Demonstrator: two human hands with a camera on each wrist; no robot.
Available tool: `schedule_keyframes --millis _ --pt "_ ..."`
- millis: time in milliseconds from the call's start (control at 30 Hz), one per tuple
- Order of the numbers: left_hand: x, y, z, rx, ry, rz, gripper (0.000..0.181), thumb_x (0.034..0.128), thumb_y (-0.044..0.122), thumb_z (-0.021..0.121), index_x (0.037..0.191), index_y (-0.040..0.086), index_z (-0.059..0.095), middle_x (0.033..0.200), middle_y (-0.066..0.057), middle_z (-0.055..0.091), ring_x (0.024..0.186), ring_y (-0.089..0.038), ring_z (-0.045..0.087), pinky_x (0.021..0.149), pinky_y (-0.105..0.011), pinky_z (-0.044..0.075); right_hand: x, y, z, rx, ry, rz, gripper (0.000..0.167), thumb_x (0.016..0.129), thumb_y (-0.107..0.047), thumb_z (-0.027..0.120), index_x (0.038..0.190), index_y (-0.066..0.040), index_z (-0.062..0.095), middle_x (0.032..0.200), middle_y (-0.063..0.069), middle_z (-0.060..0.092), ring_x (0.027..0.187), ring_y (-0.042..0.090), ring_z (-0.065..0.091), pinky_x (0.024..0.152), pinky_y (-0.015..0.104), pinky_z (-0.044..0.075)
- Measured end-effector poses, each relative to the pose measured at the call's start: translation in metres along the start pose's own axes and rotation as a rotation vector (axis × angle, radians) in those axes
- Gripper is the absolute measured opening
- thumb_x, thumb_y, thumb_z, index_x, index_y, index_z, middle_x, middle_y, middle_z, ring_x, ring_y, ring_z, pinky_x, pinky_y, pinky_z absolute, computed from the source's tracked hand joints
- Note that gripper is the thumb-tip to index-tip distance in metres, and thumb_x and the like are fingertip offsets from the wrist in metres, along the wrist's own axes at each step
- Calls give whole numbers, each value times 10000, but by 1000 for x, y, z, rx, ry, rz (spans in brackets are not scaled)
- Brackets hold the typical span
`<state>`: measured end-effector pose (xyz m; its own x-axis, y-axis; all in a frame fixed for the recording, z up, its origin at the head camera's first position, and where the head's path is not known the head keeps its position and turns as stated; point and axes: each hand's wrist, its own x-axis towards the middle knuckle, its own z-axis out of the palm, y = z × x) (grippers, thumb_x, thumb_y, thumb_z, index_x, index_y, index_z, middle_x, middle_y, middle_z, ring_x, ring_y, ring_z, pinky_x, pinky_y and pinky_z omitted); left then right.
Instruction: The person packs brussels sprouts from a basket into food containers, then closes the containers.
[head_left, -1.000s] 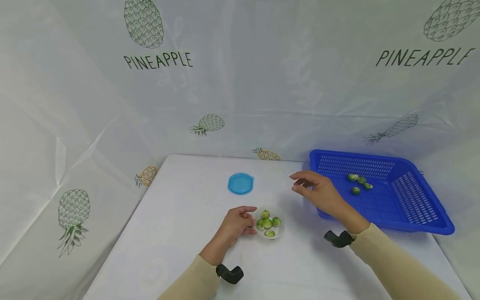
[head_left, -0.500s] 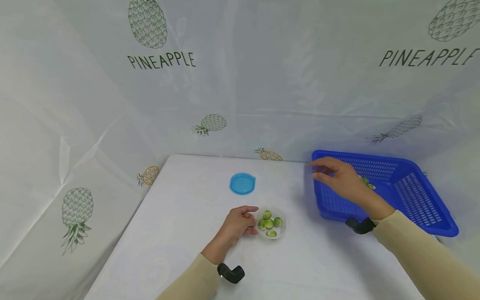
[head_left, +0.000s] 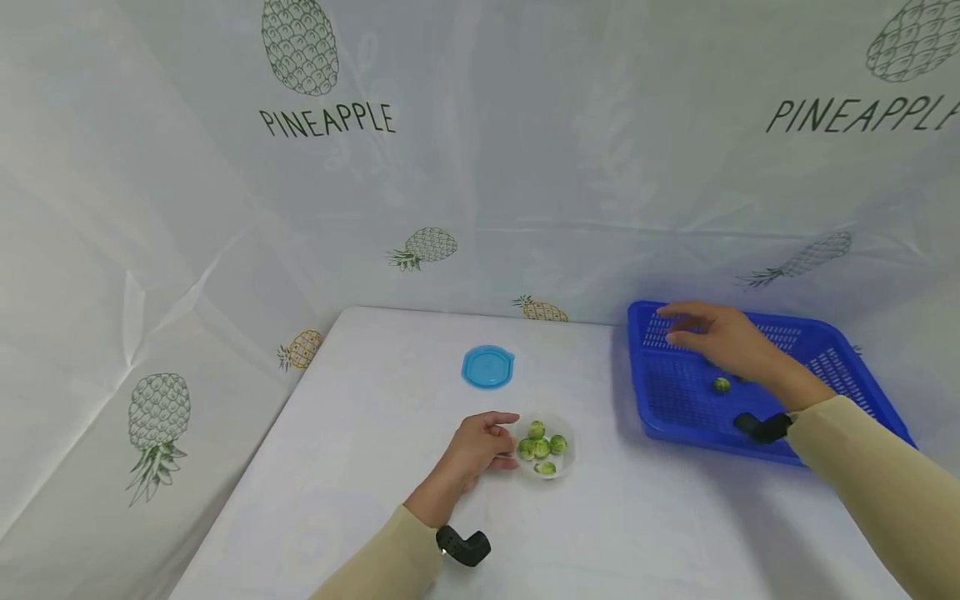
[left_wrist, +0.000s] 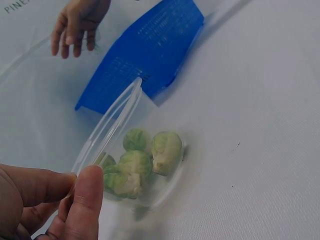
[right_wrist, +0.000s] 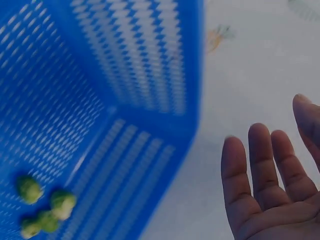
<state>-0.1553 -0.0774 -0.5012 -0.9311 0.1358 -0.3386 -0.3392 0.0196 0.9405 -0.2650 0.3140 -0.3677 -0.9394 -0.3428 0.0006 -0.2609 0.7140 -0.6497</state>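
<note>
My left hand [head_left: 476,454] pinches the rim of a small clear plastic bowl [left_wrist: 155,197] between thumb and fingers. Several Brussels sprouts [head_left: 541,448] lie in that bowl, which stands on the table. Over the left part of a blue perforated basket [head_left: 678,404] hovers my right hand [head_left: 723,340], its fingers loosely bent and holding nothing. More Brussels sprouts [right_wrist: 62,204] lie on the basket's floor. In the head view one sprout [head_left: 721,385] shows below the right hand, which mostly covers the others.
A round blue lid [head_left: 488,367] lies flat on the white table [head_left: 375,417], behind the bowl. At the back hangs a pale curtain [head_left: 517,167] printed with pineapples. The basket's raised walls stand at the table's right side.
Rightward from beside the basket, my right hand has moved over it, with nothing in its fingers. The left hand stays at the bowl. The view has shifted slightly.
</note>
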Motion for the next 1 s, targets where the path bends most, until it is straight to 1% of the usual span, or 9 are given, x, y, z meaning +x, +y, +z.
schedule_keyframes --millis 133,233,367,467,667,833,933,1000 --pt "0 1 -1 -5 0 -5 481 922 -54 685 1397 18 658 878 -33 558 751 -160 608 695 -319 675 6 23 -7 -26 -36 -11 560 1068 -323 643 1562 -101 499 1548 235 524 1340 445 576 1019 627 554" --pt "0 2 -1 -10 -5 -3 481 920 -60 682 1395 8 655 873 -31 556 746 -158 601 692 -319 674 10 42 -10 -88 -59 -22 536 1066 -252 648 1542 -48 509 1526 274 530 1294 471 604 1006 658 550" --pt "1 2 0 -16 -10 -9 479 923 -59 680 1396 9 655 868 -27 558 741 -154 599 693 -315 673 12 66 -14 -153 -93 5 522 1067 -193 637 1533 -3 500 1489 324 542 1239 493 634 967 663 565" --pt "1 2 0 -13 -6 -19 474 925 -52 682 1393 21 661 866 -24 562 739 -151 600 691 -309 672 11 79 -17 -160 -102 28 520 1066 -173 629 1531 16 493 1485 348 529 1232 509 630 948 659 574" --pt "0 2 -1 -9 1 -17 475 922 -59 679 1390 18 661 867 -29 567 739 -157 601 688 -313 672 8 100 -21 -151 -112 62 517 1081 -169 588 1535 49 469 1514 375 473 1249 548 601 935 652 585" --pt "-1 3 -1 -11 6 -14 462 924 -60 680 1379 22 669 865 -28 566 746 -157 604 693 -320 674 3 124 -25 -162 -113 73 521 1076 -160 596 1522 76 469 1515 407 441 1249 585 579 933 665 581" --pt "-1 3 0 -11 5 -12 468 924 -64 672 1384 19 665 863 -26 565 746 -156 603 698 -321 675 0 137 -26 -157 -119 92 528 1055 -150 625 1499 97 482 1478 416 474 1217 574 604 937 680 570" --pt "0 2 0 -12 4 -11 473 924 -67 666 1390 14 659 864 -26 565 746 -156 601 699 -319 674 -1 145 -25 -141 -132 105 532 1033 -128 646 1480 114 491 1447 422 501 1197 564 618 929 667 581"
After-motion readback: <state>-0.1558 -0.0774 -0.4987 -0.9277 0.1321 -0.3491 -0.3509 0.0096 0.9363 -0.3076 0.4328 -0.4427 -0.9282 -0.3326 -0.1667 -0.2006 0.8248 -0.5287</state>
